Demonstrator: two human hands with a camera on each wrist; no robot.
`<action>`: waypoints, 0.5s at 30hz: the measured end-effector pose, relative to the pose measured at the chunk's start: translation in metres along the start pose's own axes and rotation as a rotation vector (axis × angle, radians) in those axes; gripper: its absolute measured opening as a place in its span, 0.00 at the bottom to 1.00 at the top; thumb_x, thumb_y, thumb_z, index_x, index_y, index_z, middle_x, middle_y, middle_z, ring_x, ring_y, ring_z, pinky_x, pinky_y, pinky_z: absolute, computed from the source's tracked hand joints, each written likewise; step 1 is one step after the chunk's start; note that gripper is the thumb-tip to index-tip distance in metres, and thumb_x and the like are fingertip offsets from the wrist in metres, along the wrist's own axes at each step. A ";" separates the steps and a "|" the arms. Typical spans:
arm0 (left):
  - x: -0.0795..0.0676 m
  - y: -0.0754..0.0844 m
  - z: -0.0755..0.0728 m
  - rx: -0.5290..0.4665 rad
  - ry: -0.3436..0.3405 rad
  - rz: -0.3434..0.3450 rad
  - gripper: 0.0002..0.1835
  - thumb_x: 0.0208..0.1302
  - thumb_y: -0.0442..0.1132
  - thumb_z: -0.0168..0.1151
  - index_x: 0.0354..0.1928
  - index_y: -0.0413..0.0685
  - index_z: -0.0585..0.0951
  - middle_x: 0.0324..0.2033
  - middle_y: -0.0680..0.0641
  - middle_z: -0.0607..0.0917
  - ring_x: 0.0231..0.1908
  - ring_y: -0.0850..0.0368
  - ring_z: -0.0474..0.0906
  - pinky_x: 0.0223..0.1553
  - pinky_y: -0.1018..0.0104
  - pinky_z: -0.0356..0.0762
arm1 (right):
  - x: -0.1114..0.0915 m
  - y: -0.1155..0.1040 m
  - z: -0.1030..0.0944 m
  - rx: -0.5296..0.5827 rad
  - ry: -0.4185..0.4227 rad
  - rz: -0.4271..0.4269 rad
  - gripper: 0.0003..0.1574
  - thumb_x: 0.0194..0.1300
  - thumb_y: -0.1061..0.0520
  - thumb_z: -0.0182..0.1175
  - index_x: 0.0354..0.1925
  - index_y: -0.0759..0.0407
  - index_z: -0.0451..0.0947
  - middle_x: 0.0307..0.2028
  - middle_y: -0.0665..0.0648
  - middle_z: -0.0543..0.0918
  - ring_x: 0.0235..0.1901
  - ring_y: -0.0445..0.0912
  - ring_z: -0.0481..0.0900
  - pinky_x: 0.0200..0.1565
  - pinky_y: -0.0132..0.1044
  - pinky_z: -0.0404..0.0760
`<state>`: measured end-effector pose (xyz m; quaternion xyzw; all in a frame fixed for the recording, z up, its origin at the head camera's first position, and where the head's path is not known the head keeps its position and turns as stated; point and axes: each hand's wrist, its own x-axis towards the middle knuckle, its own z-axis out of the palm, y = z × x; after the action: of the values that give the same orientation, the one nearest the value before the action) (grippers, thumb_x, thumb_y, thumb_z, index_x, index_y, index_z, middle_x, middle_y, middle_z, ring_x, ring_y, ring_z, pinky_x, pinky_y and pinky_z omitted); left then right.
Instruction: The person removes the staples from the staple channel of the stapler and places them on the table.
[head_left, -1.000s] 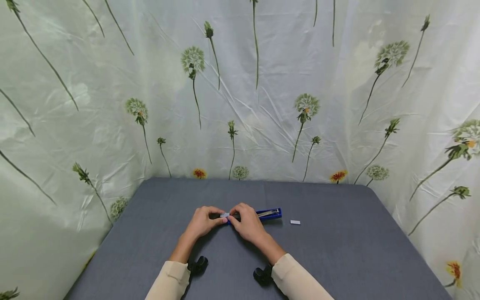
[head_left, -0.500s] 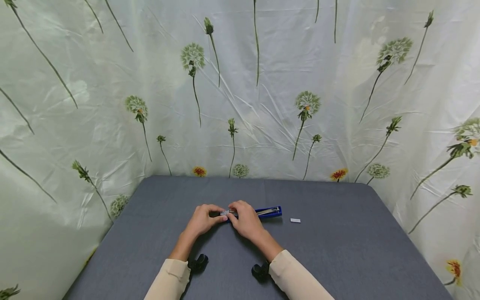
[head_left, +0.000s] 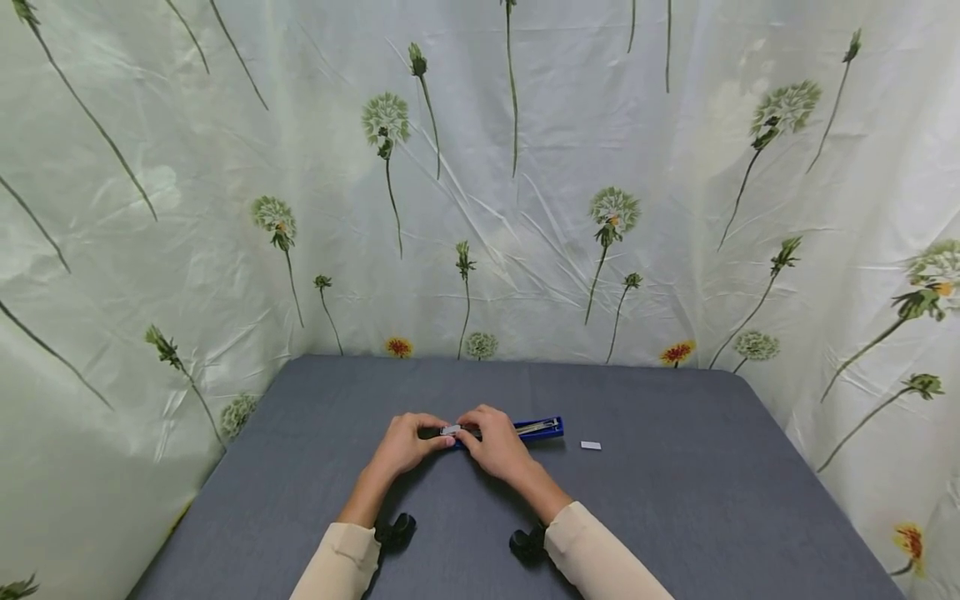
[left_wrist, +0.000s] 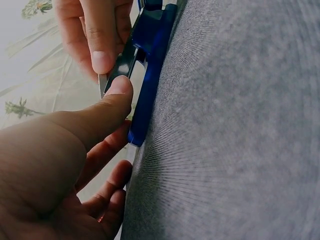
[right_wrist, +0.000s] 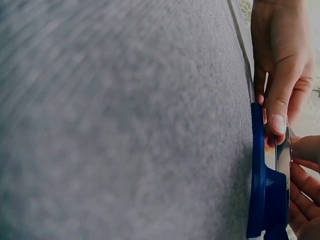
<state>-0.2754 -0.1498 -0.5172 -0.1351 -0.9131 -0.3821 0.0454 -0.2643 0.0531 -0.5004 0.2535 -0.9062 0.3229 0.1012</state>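
A blue stapler (head_left: 542,428) lies opened out on the grey table, its top cover folded back to the right. My left hand (head_left: 403,443) grips its left end, thumb on the near side and fingers on the far side. In the left wrist view the left thumb (left_wrist: 120,86) presses against the dark magazine (left_wrist: 122,66), above the blue base (left_wrist: 150,95). A short silvery staple strip (head_left: 450,430) shows at the magazine between both hands. My right hand (head_left: 497,446) pinches the strip, fingertips right at the magazine; its fingers partly hide the stapler's middle.
Another short pale strip (head_left: 591,446) lies on the table (head_left: 660,492) to the right of the stapler. Black wrist-camera mounts (head_left: 397,530) sit under both wrists. A flower-printed curtain (head_left: 555,233) hangs behind the table's far edge and along its sides.
My right fingertips shift slightly at the staple strip, which looks flatter along the magazine than half a second ago. My left hand, the stapler and the loose strip stay in place.
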 end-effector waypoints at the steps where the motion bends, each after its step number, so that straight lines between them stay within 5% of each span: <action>1: 0.000 0.000 0.000 0.001 -0.001 -0.004 0.11 0.58 0.48 0.78 0.43 0.58 0.92 0.45 0.52 0.92 0.51 0.47 0.86 0.57 0.45 0.80 | 0.000 0.000 -0.001 0.010 0.001 0.000 0.11 0.71 0.54 0.67 0.49 0.56 0.88 0.41 0.52 0.86 0.41 0.44 0.84 0.45 0.38 0.83; 15: 0.001 0.001 -0.001 0.011 0.001 -0.018 0.12 0.57 0.48 0.78 0.42 0.55 0.92 0.43 0.51 0.92 0.49 0.48 0.87 0.55 0.46 0.81 | -0.004 0.008 -0.004 0.086 0.037 0.027 0.12 0.72 0.55 0.66 0.50 0.58 0.88 0.42 0.53 0.87 0.42 0.45 0.85 0.45 0.39 0.84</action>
<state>-0.2757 -0.1494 -0.5160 -0.1261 -0.9163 -0.3778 0.0432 -0.2649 0.0626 -0.5033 0.2392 -0.8928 0.3676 0.1025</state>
